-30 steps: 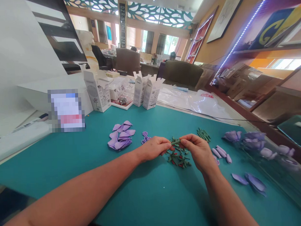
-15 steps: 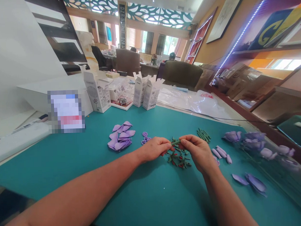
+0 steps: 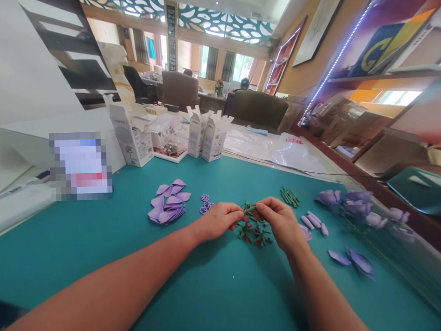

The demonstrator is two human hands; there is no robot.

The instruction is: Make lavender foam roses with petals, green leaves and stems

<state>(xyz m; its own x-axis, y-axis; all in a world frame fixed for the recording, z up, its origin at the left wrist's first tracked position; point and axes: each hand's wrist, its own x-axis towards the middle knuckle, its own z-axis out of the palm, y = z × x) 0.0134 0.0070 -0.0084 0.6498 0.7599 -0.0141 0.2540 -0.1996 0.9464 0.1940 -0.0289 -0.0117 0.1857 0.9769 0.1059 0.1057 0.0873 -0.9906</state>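
Between my left hand (image 3: 217,220) and right hand (image 3: 280,221), I pinch a slim green piece (image 3: 249,209) at both ends, singled out over the green parts (image 3: 259,236), leaving neither grip free, purple petals (image 3: 167,210) lying off leftward.

So that's three tall white boxes (image 3: 213,139), one held green stem (image 3: 249,210), two right-side petals (image 3: 360,262). Maybe four lilac pods (image 3: 324,230), kinda blurry tho.

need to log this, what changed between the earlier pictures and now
Nothing on the mat visibly moved; nothing was grasped or let go. Only the view turned slightly right. The left hand and right hand still hold the green stem; petals and boxes stayed put.
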